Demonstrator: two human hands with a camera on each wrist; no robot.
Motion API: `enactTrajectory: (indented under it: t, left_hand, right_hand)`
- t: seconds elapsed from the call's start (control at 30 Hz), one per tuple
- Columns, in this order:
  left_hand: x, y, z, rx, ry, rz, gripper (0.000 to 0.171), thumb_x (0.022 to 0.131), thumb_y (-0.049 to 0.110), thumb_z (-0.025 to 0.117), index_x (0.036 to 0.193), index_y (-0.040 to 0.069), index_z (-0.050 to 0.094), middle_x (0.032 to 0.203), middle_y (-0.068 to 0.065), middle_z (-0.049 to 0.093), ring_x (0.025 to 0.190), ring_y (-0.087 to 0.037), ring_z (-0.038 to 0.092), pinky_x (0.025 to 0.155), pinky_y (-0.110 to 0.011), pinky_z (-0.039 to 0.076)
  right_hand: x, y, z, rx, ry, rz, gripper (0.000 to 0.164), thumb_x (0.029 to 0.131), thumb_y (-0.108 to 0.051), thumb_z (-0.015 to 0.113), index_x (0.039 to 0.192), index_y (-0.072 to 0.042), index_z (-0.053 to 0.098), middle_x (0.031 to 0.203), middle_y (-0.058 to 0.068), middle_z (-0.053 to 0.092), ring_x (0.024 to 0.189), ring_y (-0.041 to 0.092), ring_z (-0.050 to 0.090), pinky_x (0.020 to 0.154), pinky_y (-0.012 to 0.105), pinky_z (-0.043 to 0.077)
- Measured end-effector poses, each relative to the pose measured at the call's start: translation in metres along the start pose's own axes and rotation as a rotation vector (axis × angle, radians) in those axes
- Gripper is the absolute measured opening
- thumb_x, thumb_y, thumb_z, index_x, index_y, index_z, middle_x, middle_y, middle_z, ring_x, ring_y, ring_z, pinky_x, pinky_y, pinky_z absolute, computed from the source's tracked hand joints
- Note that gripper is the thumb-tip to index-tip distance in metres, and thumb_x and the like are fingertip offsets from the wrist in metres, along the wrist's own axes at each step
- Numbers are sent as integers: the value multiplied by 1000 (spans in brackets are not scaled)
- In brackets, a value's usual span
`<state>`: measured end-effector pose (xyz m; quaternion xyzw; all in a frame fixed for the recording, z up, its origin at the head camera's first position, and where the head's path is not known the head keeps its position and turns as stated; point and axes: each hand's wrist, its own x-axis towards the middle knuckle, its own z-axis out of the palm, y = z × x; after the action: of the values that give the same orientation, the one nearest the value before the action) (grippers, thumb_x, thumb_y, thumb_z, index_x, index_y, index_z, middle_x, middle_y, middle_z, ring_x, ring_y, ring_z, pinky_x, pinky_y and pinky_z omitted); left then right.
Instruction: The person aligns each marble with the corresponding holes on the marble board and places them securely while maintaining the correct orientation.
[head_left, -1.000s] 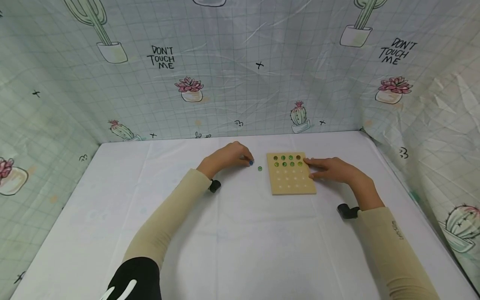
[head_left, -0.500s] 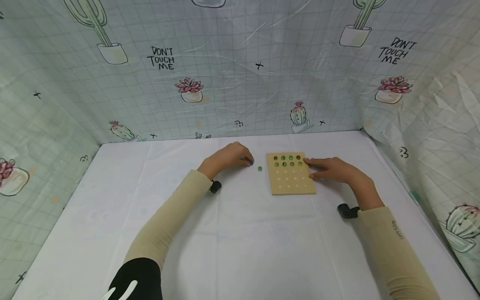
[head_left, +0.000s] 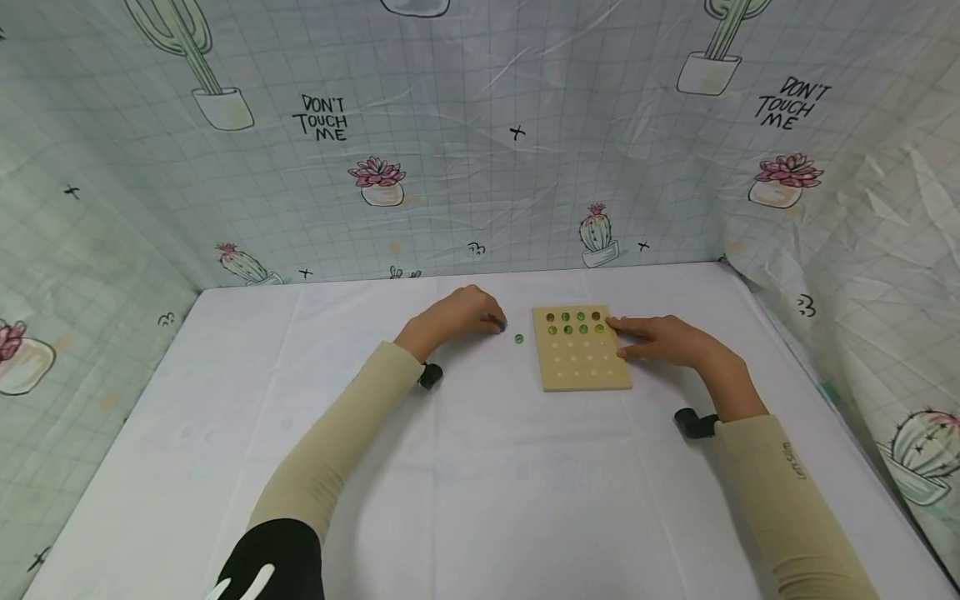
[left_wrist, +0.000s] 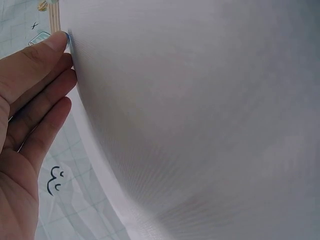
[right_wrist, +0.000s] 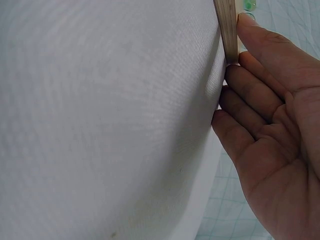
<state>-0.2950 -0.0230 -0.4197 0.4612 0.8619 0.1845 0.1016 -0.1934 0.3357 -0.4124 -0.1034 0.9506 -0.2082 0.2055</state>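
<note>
A square wooden board [head_left: 581, 367] with rows of round hollows lies toward the back of the table, right of centre. Green and brownish glass marbles [head_left: 567, 330] sit in its two far rows; the nearer hollows hold none. Left of the board, my left hand [head_left: 456, 317] pinches a small blue marble [head_left: 502, 327] low over the cloth. In the left wrist view the thumb [left_wrist: 54, 42] mostly covers it. A loose green marble [head_left: 519, 339] lies between that hand and the board. My right hand [head_left: 663, 340] touches the board's right edge with its fingers extended.
A white cloth [head_left: 480, 500] covers the table. Printed sheets [head_left: 450, 150] with cactus drawings stand behind it and along both sides. A black wrist camera [head_left: 431, 375] sits below the left wrist, another camera [head_left: 694, 422] beside the right wrist.
</note>
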Motion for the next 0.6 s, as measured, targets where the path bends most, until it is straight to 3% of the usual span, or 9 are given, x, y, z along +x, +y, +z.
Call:
enactTrajectory:
  t: [0.6]
  left_hand:
    - [0,3,0,12,19,4,20,92,16,77,111,9,79,110,-2,76,104,-14,70,92,-25,55]
  right_hand:
    - [-2,0,0,2,6,-10,69,98,-42,67,156,-16,41,159,17,37,146,47,30,116,65,28]
